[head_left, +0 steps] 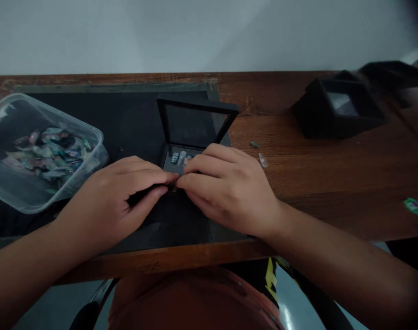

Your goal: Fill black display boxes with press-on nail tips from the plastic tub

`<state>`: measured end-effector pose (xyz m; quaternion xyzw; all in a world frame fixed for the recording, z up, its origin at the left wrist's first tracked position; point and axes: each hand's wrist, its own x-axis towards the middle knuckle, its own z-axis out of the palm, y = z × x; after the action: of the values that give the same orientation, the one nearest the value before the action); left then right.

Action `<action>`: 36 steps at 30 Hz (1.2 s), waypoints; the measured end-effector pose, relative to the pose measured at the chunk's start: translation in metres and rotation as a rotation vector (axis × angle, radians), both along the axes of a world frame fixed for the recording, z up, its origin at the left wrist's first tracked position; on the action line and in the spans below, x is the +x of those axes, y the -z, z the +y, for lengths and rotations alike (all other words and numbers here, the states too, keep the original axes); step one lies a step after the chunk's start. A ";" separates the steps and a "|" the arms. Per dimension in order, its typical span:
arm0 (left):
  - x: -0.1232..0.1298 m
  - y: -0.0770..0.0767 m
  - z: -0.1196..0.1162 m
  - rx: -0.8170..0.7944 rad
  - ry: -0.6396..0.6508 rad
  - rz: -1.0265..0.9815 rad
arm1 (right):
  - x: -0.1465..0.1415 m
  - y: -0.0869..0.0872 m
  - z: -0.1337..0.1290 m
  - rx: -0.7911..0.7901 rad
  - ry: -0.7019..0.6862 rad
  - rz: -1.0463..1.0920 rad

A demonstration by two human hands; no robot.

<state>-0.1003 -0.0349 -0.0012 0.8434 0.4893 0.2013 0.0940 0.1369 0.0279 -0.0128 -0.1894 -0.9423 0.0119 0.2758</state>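
A small black case (pixel 197 106) stands on the dark mat, its framed see-through lid raised. Inside its base lie a dark piece with white marks (pixel 175 158), a pale grey elongated piece (pixel 181 158) and other small pieces partly covered by fingers. My left hand (pixel 115 197) is at the front left of the case, thumb and forefinger pinched together by its front edge. My right hand (pixel 232 188) bends over the case's right side, fingertips closed together and meeting the left ones. What lies between the fingertips is hidden.
A clear plastic tub (pixel 100 137) full of small shiny coloured pieces (pixel 53 153) stands left on the black mat (pixel 133 114). Two loose pieces, one greenish (pixel 254 144) and one pale (pixel 263 160), lie on the wooden table (pixel 315 183). A black box (pixel 339 107) and a green ring-shaped item (pixel 413 206) are at right.
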 end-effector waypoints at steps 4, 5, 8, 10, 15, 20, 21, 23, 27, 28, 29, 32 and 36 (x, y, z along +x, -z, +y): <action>0.000 0.000 0.002 -0.067 -0.050 -0.063 | 0.005 -0.001 0.000 -0.134 -0.019 0.063; -0.001 0.000 0.002 -0.090 -0.061 -0.079 | 0.006 -0.001 0.000 -0.160 -0.018 0.074; -0.002 -0.002 0.003 -0.099 -0.070 -0.106 | 0.009 -0.002 -0.002 -0.185 -0.020 0.076; -0.002 -0.002 0.002 -0.062 -0.059 -0.100 | 0.009 -0.002 -0.004 -0.169 -0.032 0.061; 0.001 -0.001 0.002 -0.021 0.030 -0.050 | 0.007 -0.002 -0.006 -0.145 -0.045 -0.004; 0.001 0.000 0.004 -0.032 0.034 -0.008 | 0.006 -0.004 -0.007 -0.164 -0.047 -0.078; 0.000 0.000 0.003 -0.031 0.027 0.000 | 0.006 -0.004 -0.007 -0.169 -0.044 -0.085; 0.000 0.000 0.003 -0.029 0.010 0.008 | 0.006 -0.005 -0.006 -0.172 -0.035 -0.093; 0.001 -0.001 0.002 -0.031 -0.018 0.011 | 0.006 -0.005 -0.006 -0.173 -0.034 -0.103; 0.001 -0.001 0.002 -0.025 -0.022 0.014 | 0.006 -0.005 -0.005 -0.173 -0.036 -0.100; 0.001 -0.001 0.002 -0.018 -0.028 0.018 | 0.007 -0.005 -0.005 -0.178 -0.038 -0.102; 0.001 -0.001 0.002 0.010 -0.058 0.034 | 0.009 -0.005 -0.006 -0.188 -0.040 -0.095; 0.001 -0.001 -0.001 0.033 -0.107 0.031 | 0.009 -0.004 -0.007 -0.184 -0.035 -0.082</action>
<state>-0.0989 -0.0360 -0.0007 0.8203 0.5318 0.2012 0.0617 0.1463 0.0209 -0.0089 -0.1979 -0.9509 0.0957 0.2180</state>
